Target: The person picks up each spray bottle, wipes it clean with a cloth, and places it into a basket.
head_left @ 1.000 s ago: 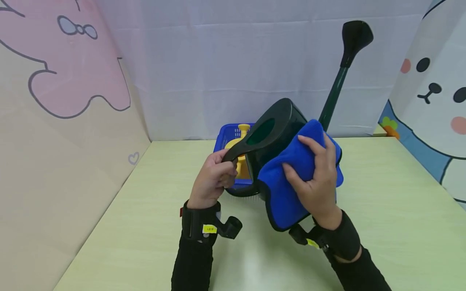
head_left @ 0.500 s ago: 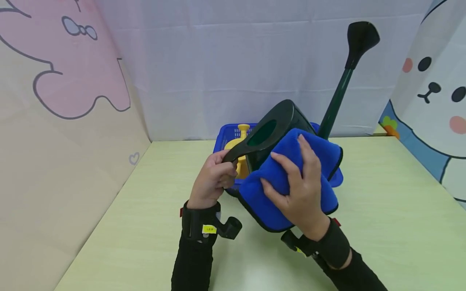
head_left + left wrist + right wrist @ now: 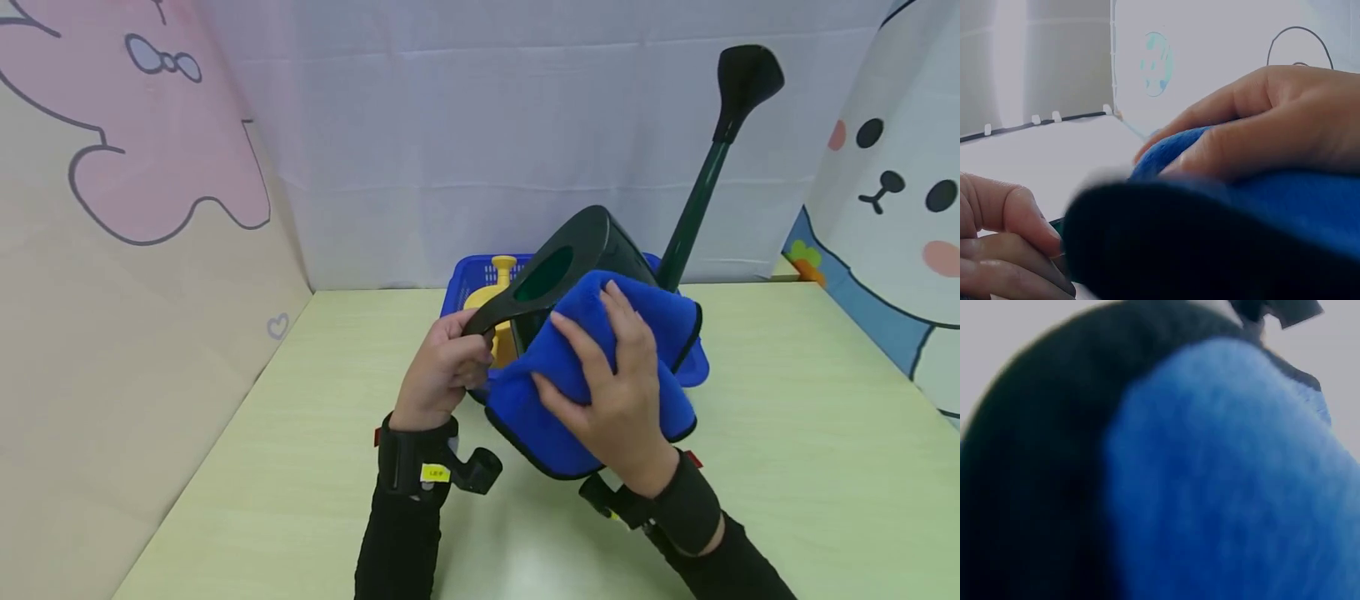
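A dark green watering can [image 3: 592, 250] is held tilted above the table, its long spout rising to the right. Its handle is gripped by my left hand [image 3: 440, 371], fingers curled round it. My right hand [image 3: 618, 396] holds a blue cloth [image 3: 555, 433] with black edging against the can's near side, fingers spread and bent over the fabric. The left wrist view shows the right hand's thumb [image 3: 1235, 147] and fingers with cloth bunched between them. Blue fabric [image 3: 1229, 481] fills most of the right wrist view, where that hand is hidden. Cloth covers the can's lower body.
Behind the can, a blue plastic basket [image 3: 468, 275] stands at the table's back edge with a yellow object [image 3: 483, 296] in it, partly hidden. The pale table [image 3: 315, 467] extends around both arms. A white curtain [image 3: 465, 150] hangs behind, and cartoon-printed panels flank the sides.
My right hand and the cloth have moved left and slightly down across the can, mostly in the first half second. The spout has shifted slightly right. My left hand keeps its grip.
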The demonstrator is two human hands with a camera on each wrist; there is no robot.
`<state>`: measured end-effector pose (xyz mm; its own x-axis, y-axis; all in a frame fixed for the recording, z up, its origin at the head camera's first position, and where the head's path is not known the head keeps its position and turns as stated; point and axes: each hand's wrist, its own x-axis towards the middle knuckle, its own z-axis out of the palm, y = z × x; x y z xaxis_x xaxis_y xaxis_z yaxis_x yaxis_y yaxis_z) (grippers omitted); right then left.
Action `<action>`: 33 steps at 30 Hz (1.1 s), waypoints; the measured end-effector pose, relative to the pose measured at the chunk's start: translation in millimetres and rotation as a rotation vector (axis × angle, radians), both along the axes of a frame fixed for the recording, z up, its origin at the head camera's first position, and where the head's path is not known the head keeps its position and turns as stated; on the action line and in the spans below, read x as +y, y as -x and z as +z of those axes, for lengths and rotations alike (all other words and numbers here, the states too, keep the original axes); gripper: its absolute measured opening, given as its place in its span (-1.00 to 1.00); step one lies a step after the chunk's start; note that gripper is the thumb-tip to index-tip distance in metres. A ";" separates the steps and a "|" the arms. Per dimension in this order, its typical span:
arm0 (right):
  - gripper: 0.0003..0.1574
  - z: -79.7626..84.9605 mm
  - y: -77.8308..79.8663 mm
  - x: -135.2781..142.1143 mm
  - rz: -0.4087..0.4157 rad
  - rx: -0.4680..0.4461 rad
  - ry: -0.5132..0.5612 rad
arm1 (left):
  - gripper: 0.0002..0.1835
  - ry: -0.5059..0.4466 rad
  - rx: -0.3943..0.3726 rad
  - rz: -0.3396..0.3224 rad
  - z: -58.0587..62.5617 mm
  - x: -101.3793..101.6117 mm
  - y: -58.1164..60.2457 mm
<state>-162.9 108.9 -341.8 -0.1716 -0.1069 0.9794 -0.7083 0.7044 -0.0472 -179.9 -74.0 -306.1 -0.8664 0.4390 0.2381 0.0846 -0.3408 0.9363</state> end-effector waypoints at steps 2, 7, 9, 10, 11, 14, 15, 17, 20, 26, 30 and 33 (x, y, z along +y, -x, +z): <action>-0.32 3.5 -0.1 7.5 0.034 -0.064 0.091 | -0.89 0.003 -0.007 0.001 0.2 0.0 -0.6; -0.30 10.1 -0.6 23.5 0.102 -0.220 0.255 | -0.90 0.012 -0.019 0.002 1.4 -0.2 -1.9; -0.32 11.2 -0.3 25.7 0.115 -0.243 0.282 | -0.91 0.014 -0.024 0.003 1.7 -0.8 -2.5; -0.32 11.5 -0.2 25.4 0.122 -0.247 0.290 | -0.91 0.015 -0.026 0.005 2.0 -1.0 -2.8; -0.32 11.0 -0.2 24.4 0.119 -0.243 0.292 | -0.91 0.017 -0.026 0.006 2.0 -1.5 -3.0; -0.31 8.2 -0.3 17.3 0.090 -0.192 0.270 | -0.91 0.023 -0.020 0.011 2.2 -3.3 -3.7; -0.31 7.1 -0.1 13.8 0.081 -0.161 0.255 | -0.90 0.025 -0.016 0.013 2.0 -4.0 -3.7; -0.32 4.3 0.1 6.6 0.053 -0.088 0.204 | -0.90 0.026 -0.007 0.015 1.6 -5.1 -3.9; -0.39 0.3 0.5 -3.4 0.022 0.019 0.104 | -0.91 0.018 0.003 0.014 1.1 -6.1 -3.8; -0.43 -3.2 0.6 -8.5 0.004 0.078 0.002 | -0.91 0.011 0.017 0.014 -1.0 -6.9 -2.5; -0.38 0.2 1.9 -2.4 0.022 0.050 0.051 | -0.91 0.006 0.020 0.003 -1.6 -6.5 -1.7; -0.33 3.3 2.1 5.3 0.051 -0.019 0.113 | -0.91 -0.002 0.013 -0.002 -1.0 -5.5 -1.9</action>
